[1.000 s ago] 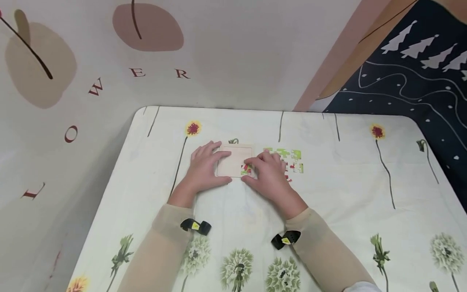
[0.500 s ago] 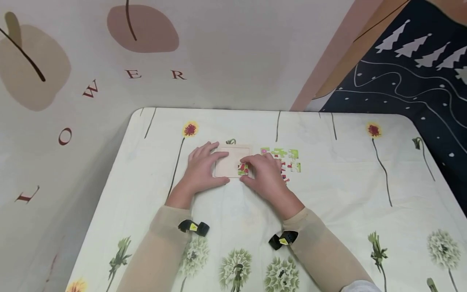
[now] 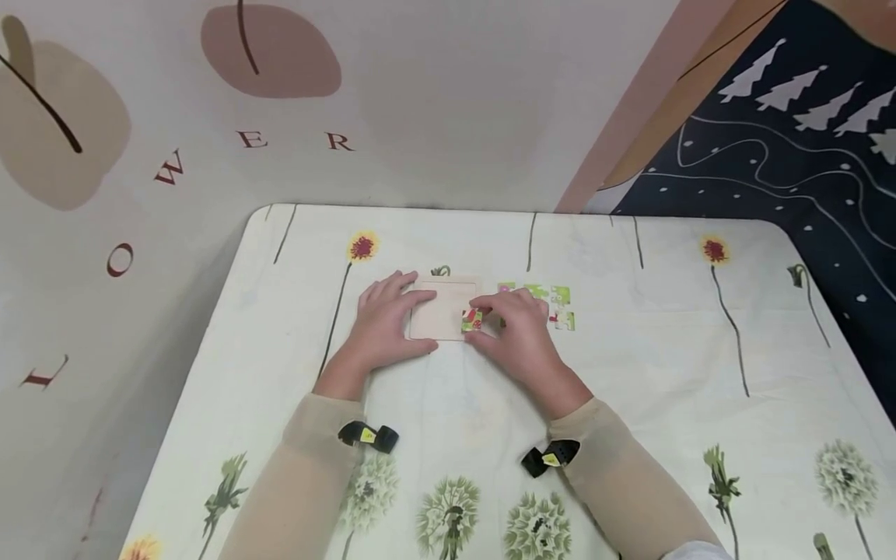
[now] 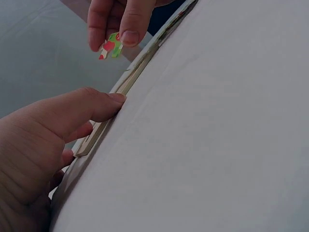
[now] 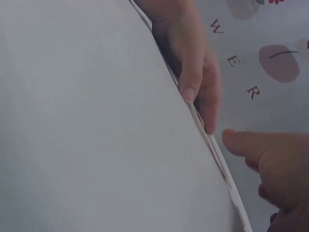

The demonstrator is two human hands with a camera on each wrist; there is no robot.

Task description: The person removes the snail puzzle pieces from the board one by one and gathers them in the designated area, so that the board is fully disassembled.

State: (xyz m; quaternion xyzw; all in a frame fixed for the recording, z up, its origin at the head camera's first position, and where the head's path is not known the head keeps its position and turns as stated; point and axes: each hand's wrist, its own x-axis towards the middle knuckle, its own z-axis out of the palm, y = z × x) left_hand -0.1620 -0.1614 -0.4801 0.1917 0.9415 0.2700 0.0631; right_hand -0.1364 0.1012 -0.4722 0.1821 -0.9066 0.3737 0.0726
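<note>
A small square puzzle piece (image 3: 472, 320), green with red print, is pinched between the thumb and index finger of my right hand (image 3: 523, 334). In the left wrist view the piece (image 4: 112, 46) is raised clear above the board. Below it lies a pale wooden puzzle board (image 3: 439, 311) with a raised rim and a bare inside. My left hand (image 3: 383, 323) holds the board at its left side, thumb on the near edge and fingers toward the far edge. The right wrist view shows the board (image 5: 212, 150) edge-on, and the piece is hidden there.
Several more puzzle pieces (image 3: 561, 295), green and red, lie on the cloth just right of the board, partly hidden by the right hand. A white flower-print cloth (image 3: 644, 350) covers the table. A printed wall (image 3: 448, 117) stands behind the far edge.
My right hand has lifted the puzzle piece from the board's lower right corner and shifted slightly right with it. The left hand keeps its place on the board. The head view has moved slightly.
</note>
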